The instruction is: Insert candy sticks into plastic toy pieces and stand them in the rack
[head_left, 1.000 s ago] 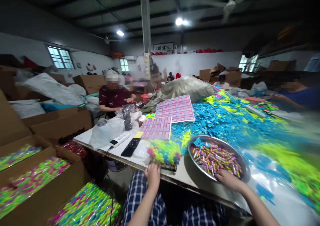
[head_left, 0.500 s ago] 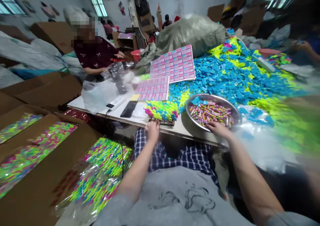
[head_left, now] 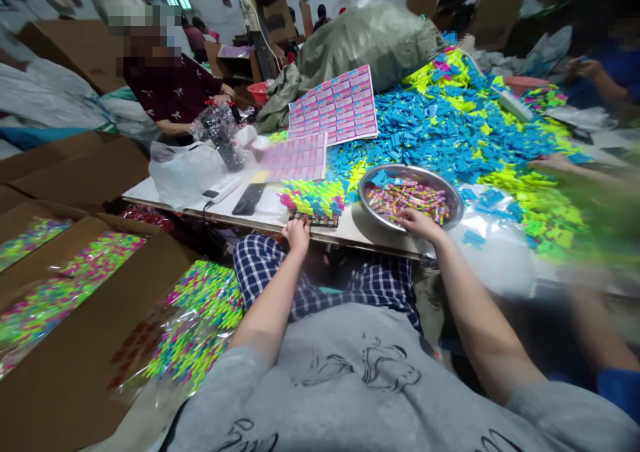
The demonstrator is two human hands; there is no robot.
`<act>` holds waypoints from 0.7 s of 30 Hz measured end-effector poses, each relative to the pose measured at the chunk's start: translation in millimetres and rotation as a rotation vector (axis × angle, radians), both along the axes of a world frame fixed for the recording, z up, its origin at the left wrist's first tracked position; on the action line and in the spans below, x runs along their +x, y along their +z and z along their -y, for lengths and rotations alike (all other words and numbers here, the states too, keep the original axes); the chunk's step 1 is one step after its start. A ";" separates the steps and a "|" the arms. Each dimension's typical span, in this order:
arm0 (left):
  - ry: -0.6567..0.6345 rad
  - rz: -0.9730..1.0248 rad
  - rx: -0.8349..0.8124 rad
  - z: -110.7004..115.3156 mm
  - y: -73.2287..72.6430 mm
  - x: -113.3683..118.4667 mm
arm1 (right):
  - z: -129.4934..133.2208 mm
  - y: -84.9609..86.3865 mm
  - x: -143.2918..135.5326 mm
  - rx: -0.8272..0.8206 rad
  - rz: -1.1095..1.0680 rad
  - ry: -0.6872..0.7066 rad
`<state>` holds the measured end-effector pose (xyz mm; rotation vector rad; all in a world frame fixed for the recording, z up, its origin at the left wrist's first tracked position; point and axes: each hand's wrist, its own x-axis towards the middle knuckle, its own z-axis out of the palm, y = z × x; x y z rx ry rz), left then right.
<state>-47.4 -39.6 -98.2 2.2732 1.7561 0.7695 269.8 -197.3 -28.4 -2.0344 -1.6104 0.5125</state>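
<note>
My left hand (head_left: 299, 234) is closed at the near left corner of a dark slotted rack (head_left: 327, 222) on the table's front edge. Rows of bright yellow, pink and blue plastic pieces (head_left: 313, 197) stand on this rack. My right hand (head_left: 419, 224) reaches over the near rim of a steel bowl (head_left: 361, 195), fingertips bent together among small pink-and-yellow sticks (head_left: 413, 199). What those fingertips pinch, if anything, is too small to make out. A few blue plastic pieces (head_left: 384, 177) also lie in the bowl.
Blue and yellow plastic pieces (head_left: 425, 125) are heaped across the table. Printed pink sheets (head_left: 340, 105), a black phone (head_left: 249, 199) and a plastic bag (head_left: 175, 172) lie behind the rack. Cartons (head_left: 75, 325) with bagged pieces stand at left. Co-workers sit left and right; a blurred arm (head_left: 575, 169) reaches in.
The view has tilted and shifted, so the table sits higher and further left. Both my hands stay at the rack and the bowl. At right, another person's arm has come over the yellow pieces.
</note>
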 end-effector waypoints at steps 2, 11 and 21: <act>0.006 -0.003 0.003 0.6 1.4 0.2 | -0.1 -1.4 -1.8 0.022 0.016 -0.040; 0.009 -0.027 0.033 -1.0 1.8 0.2 | 7.5 -4.1 -8.0 0.109 0.046 -0.170; -0.013 -0.025 0.018 -8.2 -0.4 1.8 | 6.7 2.1 -14.8 0.085 0.104 -0.254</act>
